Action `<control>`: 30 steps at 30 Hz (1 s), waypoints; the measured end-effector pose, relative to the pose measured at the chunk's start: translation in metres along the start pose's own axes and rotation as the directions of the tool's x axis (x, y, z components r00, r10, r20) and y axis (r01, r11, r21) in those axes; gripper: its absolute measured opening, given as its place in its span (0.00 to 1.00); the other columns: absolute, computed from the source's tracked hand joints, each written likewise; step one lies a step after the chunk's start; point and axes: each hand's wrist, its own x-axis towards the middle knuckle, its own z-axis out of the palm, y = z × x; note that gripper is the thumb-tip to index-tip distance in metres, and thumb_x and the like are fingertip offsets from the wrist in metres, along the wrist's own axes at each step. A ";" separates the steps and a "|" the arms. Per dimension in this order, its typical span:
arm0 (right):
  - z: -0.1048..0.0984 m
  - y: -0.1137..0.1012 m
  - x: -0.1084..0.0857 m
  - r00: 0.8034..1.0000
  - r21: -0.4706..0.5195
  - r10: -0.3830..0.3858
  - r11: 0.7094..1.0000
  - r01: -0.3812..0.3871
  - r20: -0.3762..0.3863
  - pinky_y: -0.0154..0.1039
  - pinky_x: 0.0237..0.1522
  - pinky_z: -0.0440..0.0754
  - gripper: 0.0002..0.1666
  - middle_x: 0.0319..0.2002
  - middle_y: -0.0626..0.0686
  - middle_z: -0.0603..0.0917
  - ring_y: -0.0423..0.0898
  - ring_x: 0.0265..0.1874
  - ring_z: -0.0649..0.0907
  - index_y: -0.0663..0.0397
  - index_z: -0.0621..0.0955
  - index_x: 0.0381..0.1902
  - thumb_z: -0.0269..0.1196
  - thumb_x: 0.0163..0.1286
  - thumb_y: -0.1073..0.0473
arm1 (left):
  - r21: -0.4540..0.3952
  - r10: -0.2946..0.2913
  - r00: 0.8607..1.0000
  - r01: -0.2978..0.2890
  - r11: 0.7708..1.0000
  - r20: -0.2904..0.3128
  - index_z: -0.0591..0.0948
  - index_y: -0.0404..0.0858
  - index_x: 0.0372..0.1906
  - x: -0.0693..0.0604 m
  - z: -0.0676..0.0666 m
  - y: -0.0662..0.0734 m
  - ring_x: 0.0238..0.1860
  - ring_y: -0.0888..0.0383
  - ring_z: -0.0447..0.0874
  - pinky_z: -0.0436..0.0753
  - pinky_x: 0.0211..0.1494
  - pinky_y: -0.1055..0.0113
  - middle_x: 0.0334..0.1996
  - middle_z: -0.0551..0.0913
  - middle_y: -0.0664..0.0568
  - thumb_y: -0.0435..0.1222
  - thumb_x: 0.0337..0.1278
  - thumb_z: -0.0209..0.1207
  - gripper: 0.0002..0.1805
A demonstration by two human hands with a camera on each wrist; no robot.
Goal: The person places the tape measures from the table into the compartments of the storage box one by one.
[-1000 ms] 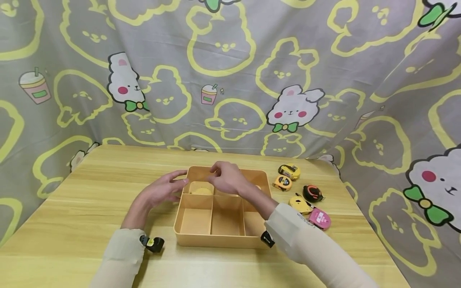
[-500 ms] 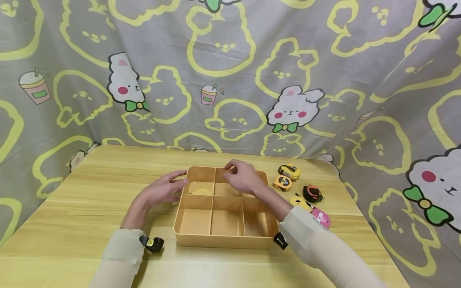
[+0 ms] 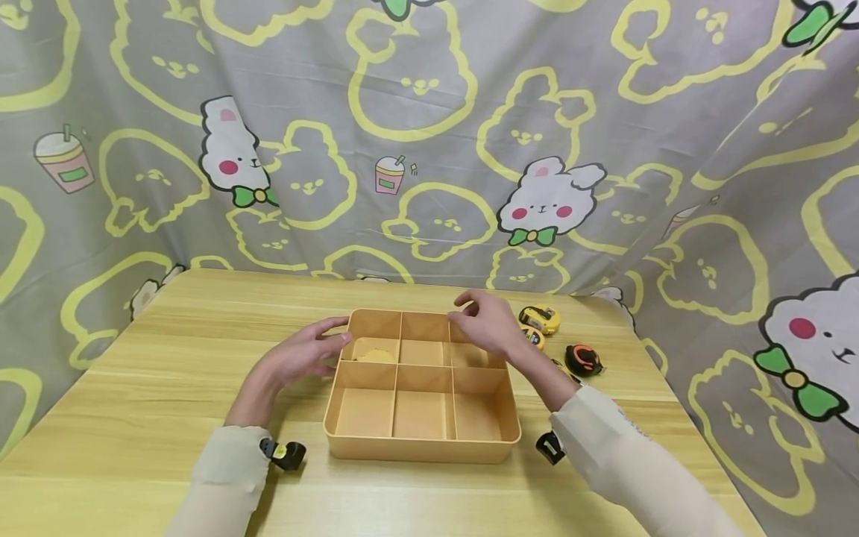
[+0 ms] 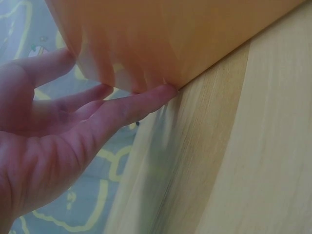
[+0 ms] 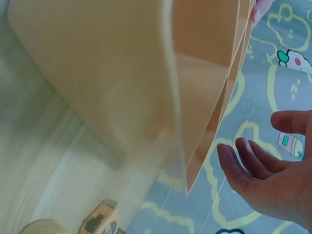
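Observation:
An orange-tan divided box [image 3: 423, 450] with several compartments sits on the wooden table. In its back-left compartment lies a yellow object [image 3: 376, 356], mostly hidden by the divider. My left hand [image 3: 305, 352] rests against the box's left side; in the left wrist view its extended fingertips touch the outer wall [image 4: 146, 39]. Over the back-right compartment hovers my right hand [image 3: 493, 324], holding nothing. The right wrist view shows that hand's fingers [image 5: 241, 161] loosely bent, apart from the box rim.
Several tape measures lie right of the box: a yellow one [image 3: 539, 319] at the back, a smaller orange-yellow one [image 3: 534, 335], and a black-and-red one [image 3: 582, 360]. Another is mostly behind my right forearm. A patterned curtain [image 3: 429, 149] hangs behind the table [image 3: 221, 321].
My right hand has moved rightward across the box, from near the back-left compartment to above the back-right one. My left hand and the box have stayed put.

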 end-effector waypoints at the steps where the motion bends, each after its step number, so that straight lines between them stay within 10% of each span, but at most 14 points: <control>1: -0.002 0.002 0.000 1.000 -0.005 -0.001 1.000 0.001 -0.008 0.49 0.47 0.84 0.23 0.46 0.57 0.87 0.52 0.43 0.86 0.54 0.81 0.58 0.62 0.70 0.49 | -0.001 0.001 1.000 -0.001 1.000 0.001 0.44 0.37 0.82 0.000 0.000 0.000 0.77 0.29 0.52 0.75 0.69 0.38 0.77 0.54 0.27 0.47 0.78 0.50 0.41; 30: -0.041 0.069 0.004 0.984 -0.076 0.154 0.984 -0.161 -0.089 0.52 0.49 0.82 0.32 0.59 0.69 0.81 0.65 0.56 0.81 0.63 0.72 0.69 0.57 0.70 0.56 | 0.033 -0.009 1.000 0.009 0.999 -0.014 0.46 0.39 0.82 -0.001 0.000 0.001 0.78 0.28 0.49 0.73 0.70 0.37 0.78 0.50 0.28 0.48 0.78 0.50 0.41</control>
